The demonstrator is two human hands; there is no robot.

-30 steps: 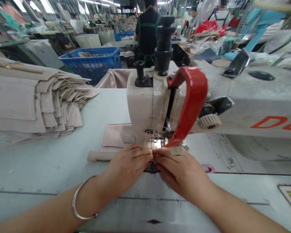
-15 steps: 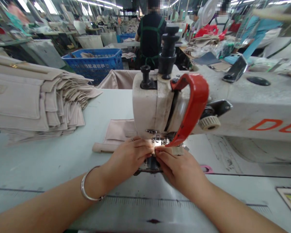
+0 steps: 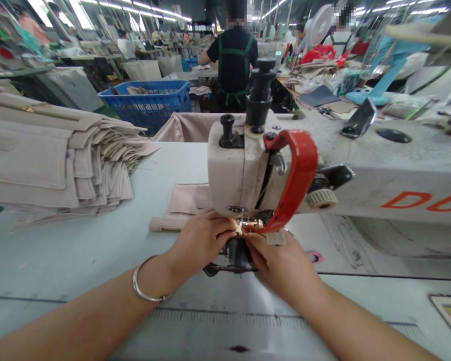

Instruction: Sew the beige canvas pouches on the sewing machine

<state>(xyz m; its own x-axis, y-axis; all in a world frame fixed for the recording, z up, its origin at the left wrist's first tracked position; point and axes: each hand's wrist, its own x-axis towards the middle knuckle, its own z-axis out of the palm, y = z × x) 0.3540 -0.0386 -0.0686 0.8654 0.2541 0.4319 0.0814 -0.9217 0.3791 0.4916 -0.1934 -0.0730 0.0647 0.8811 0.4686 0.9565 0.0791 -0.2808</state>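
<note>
Both my hands meet under the head of a white sewing machine (image 3: 225,170), close by its needle and presser foot (image 3: 246,220). A pinkish-beige fabric piece (image 3: 186,198) lies flat behind my left hand (image 3: 206,235), with a rolled or folded front edge. My left fingers are closed and press on this fabric at the lit needle area. Opposite it, my right hand (image 3: 278,250) pinches the fabric's edge beside the presser foot, partly behind the red finger guard (image 3: 296,180). Fingertips of both hands nearly touch, and the fabric between them is mostly hidden.
A thick stack of beige sewn pieces (image 3: 60,160) sits on the table's left. Behind stand a blue plastic basket (image 3: 146,103) and a fabric-lined bin (image 3: 191,125). A pink-handled tool (image 3: 315,257) lies right of my hand. A person (image 3: 235,65) works ahead, facing away.
The fabric has shifted slightly to the right with my left hand. A metal lever in the machine head's slot now shows lower down. The camera view has tilted slightly.
</note>
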